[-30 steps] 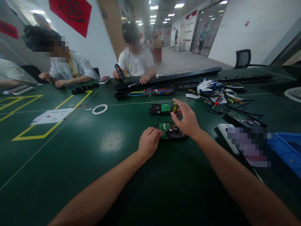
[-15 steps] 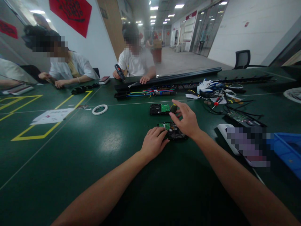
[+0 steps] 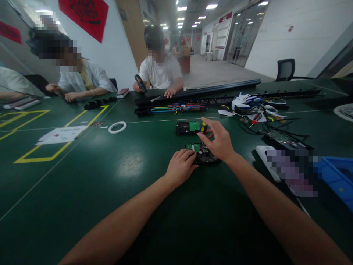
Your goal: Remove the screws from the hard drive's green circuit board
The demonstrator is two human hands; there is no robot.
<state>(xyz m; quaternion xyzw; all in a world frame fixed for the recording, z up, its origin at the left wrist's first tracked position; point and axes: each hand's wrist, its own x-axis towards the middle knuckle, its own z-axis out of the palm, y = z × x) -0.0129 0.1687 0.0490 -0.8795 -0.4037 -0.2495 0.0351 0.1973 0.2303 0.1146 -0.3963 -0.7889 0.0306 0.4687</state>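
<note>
My left hand [image 3: 180,166] rests with curled fingers on the near left edge of a hard drive [image 3: 203,154] that lies circuit board up on the green table [image 3: 116,191]. My right hand [image 3: 219,140] hovers over the drive's far side, thumb and fingers pinched round a small screwdriver with a yellow and black handle [image 3: 203,127]. A second hard drive [image 3: 188,127] with a green board lies just beyond.
A white tape ring [image 3: 117,127] and a paper sheet [image 3: 62,134] lie to the left. Tools, cables and gloves [image 3: 253,106] clutter the right, with a blue bin [image 3: 338,176] at the right edge. Two people sit across the table; one holds a power screwdriver [image 3: 140,84].
My left hand slid forward onto the near drive's edge. My right hand closed its fingers round the screwdriver handle and stays over the drive.
</note>
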